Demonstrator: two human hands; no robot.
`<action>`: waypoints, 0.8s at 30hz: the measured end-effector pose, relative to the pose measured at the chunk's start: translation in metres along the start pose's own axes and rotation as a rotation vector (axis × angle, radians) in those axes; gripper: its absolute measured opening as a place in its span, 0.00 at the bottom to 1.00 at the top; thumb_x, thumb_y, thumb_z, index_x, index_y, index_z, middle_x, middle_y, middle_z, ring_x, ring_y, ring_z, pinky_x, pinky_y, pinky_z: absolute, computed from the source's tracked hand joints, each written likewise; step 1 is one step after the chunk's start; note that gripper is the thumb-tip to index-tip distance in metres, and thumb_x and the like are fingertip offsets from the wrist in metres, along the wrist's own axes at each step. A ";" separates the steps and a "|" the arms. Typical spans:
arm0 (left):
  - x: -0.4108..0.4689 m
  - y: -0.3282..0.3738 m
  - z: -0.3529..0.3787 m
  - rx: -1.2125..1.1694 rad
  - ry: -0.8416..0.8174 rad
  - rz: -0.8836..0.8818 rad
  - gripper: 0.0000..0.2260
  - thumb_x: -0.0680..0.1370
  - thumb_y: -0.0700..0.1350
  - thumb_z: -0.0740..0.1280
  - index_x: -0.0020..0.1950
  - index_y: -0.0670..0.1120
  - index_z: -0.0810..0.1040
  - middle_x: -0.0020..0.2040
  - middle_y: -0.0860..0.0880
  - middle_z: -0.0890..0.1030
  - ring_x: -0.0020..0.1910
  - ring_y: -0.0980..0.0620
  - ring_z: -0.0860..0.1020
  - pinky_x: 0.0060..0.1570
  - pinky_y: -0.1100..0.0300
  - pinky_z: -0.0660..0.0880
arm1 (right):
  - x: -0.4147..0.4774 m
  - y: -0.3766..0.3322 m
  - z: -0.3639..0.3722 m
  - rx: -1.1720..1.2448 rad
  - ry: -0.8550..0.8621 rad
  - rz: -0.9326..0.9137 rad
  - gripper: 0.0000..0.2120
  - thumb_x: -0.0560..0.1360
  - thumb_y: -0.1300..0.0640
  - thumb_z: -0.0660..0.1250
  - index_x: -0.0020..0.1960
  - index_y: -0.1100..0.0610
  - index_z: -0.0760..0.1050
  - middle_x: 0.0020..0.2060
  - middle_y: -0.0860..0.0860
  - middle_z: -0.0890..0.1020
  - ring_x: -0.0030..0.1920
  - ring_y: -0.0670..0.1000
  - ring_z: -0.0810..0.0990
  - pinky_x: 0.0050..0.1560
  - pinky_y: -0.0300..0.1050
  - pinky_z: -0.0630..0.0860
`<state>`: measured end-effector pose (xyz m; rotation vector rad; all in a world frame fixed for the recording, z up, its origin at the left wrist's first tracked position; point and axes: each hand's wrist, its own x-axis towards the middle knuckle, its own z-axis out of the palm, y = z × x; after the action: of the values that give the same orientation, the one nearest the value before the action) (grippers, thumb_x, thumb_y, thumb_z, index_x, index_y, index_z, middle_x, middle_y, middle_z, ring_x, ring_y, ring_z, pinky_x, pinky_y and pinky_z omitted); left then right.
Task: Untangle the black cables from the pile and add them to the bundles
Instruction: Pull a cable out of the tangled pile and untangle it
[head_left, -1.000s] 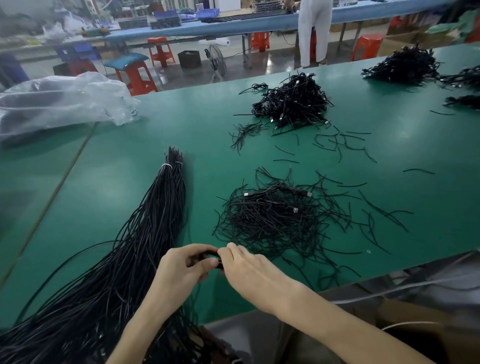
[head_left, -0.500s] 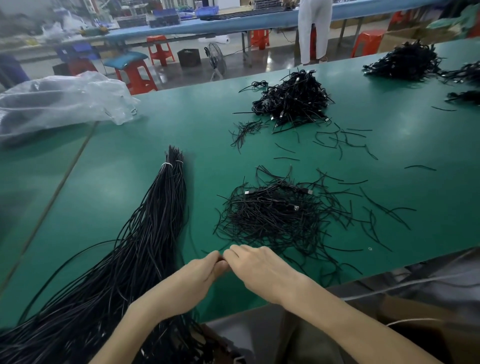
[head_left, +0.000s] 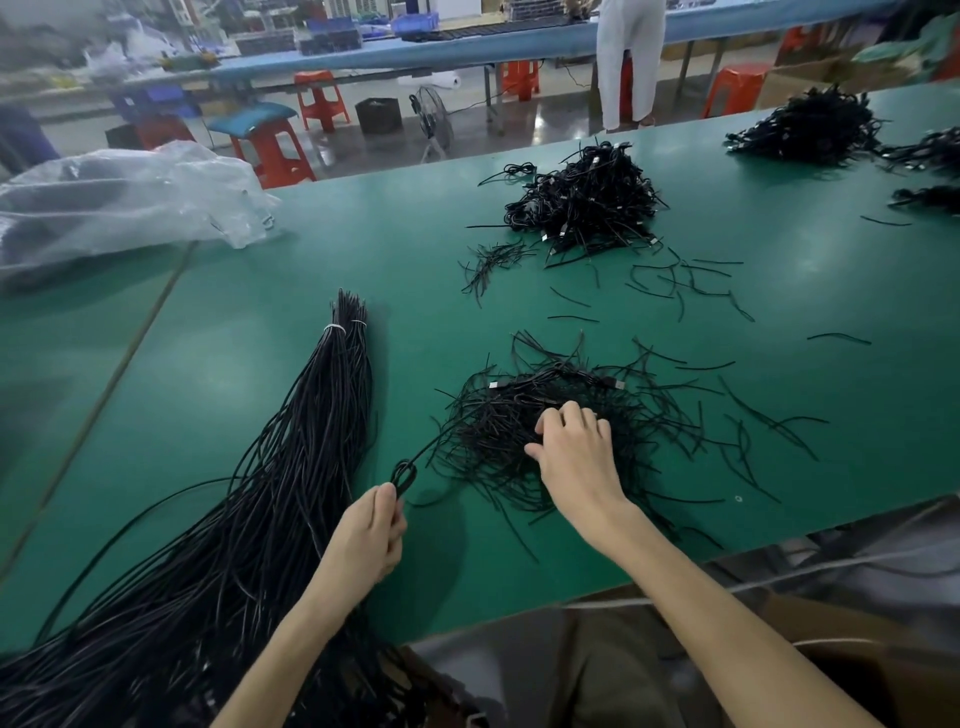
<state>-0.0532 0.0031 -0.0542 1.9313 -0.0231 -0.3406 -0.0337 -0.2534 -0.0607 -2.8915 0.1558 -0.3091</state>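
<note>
Green counter (head_left: 234, 389): hands parted. Left hand (head_left: 369, 535) pinches looped black cable (head_left: 404, 475); right hand (head_left: 576, 457) digs into tangled black cable pile (head_left: 493, 415), grip unclear. Pull-out starting.

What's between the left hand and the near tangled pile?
Head view: one black cable, its looped end pinched by the left hand, runs to the pile over bare green table.

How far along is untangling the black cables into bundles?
Done: a long tied bundle of black cables lies left. In hand: the left hand pinches a looped cable leading from the near tangled pile; the right hand reaches into it. Left: that pile, farther heaps.
</note>
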 end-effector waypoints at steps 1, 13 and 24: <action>0.000 -0.002 -0.001 0.006 0.011 0.006 0.18 0.89 0.46 0.50 0.42 0.42 0.66 0.30 0.50 0.64 0.22 0.52 0.59 0.24 0.56 0.57 | 0.001 0.000 0.001 0.010 0.022 -0.004 0.10 0.84 0.49 0.63 0.61 0.53 0.75 0.57 0.50 0.77 0.59 0.53 0.72 0.63 0.48 0.66; -0.002 -0.003 -0.002 -0.021 0.023 -0.007 0.18 0.89 0.47 0.51 0.43 0.41 0.68 0.30 0.51 0.67 0.25 0.50 0.62 0.25 0.56 0.62 | 0.003 0.008 -0.003 0.139 0.090 -0.047 0.06 0.83 0.55 0.64 0.55 0.53 0.79 0.52 0.49 0.78 0.56 0.52 0.74 0.59 0.47 0.66; -0.001 0.026 0.012 -0.133 0.010 -0.054 0.16 0.88 0.47 0.50 0.43 0.44 0.66 0.30 0.51 0.64 0.24 0.51 0.59 0.25 0.58 0.57 | -0.018 -0.040 -0.052 1.317 0.194 0.078 0.01 0.82 0.57 0.68 0.51 0.54 0.77 0.40 0.49 0.82 0.39 0.47 0.79 0.41 0.38 0.75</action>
<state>-0.0530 -0.0175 -0.0344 1.8038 0.0570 -0.3593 -0.0595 -0.2234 -0.0051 -1.5503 0.0521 -0.4470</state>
